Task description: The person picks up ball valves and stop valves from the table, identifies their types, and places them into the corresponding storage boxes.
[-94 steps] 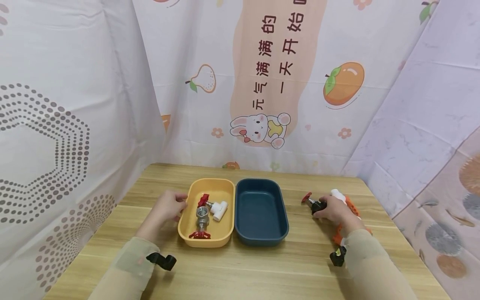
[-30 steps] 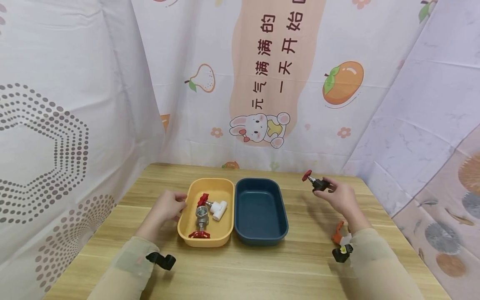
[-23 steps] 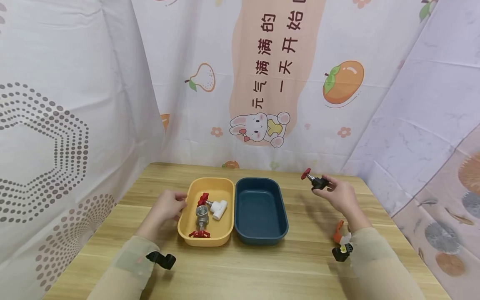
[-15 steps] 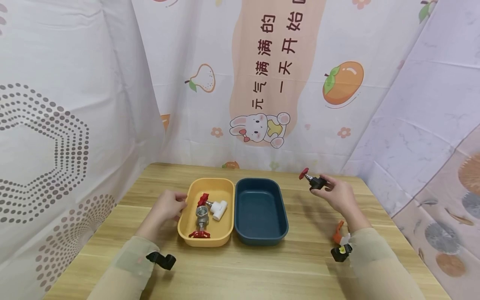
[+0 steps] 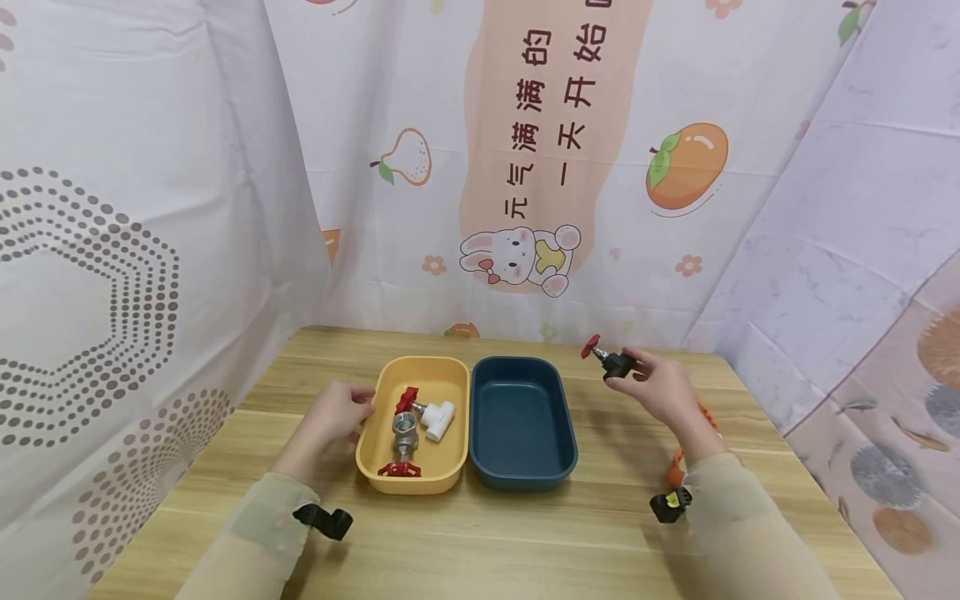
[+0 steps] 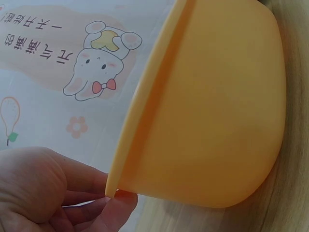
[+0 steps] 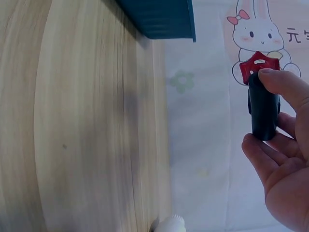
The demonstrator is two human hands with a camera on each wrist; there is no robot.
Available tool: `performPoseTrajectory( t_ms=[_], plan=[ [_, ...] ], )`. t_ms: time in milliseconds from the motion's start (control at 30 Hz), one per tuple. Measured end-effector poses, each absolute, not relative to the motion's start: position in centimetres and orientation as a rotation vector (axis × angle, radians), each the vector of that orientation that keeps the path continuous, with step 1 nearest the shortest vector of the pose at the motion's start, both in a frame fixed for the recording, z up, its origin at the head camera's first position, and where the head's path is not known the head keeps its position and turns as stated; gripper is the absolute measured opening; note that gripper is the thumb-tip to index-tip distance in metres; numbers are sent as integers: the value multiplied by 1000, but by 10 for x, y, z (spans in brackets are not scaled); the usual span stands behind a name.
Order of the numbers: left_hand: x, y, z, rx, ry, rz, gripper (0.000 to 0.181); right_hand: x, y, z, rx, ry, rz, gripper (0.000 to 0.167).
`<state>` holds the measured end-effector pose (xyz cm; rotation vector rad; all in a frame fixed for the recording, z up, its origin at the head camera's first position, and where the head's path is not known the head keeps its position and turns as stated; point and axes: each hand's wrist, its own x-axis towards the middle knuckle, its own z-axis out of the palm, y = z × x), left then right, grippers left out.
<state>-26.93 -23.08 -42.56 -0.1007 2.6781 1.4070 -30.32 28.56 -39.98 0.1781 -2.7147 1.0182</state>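
Note:
In the head view my right hand (image 5: 663,389) holds a black stop valve (image 5: 618,365) above the table, its red handwheel pointing up and left. Thumb and fingers grip the two ends of its black pipe body (image 7: 264,110) in the right wrist view. My left hand (image 5: 340,412) pinches the left rim of a yellow bin (image 5: 416,485); the left wrist view shows thumb and fingers on either side of that rim (image 6: 126,130). Inside the bin lie a metal valve (image 5: 405,435) with a red handwheel and a white tee valve (image 5: 438,421), also red-wheeled.
A dark blue bin (image 5: 523,481) stands against the yellow bin's right side, with nothing inside. Orange items (image 5: 677,468) lie on the table, partly hidden under my right forearm. A white piece (image 7: 172,224) shows at the right wrist view's bottom edge. A patterned curtain (image 5: 420,283) hangs behind.
My right hand has lifted the black valve from among the items at the right, then moved it left towards the blue bin. The left hand and both bins stay in place.

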Motion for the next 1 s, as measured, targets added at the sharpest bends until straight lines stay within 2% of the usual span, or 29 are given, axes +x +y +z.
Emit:
performPoseTrajectory(
  t_ms=[1000],
  plan=[
    [-270,-231,-425,-112,2675,1400,40,-311,213,-399,357,-2739,1137,70]
  ],
)
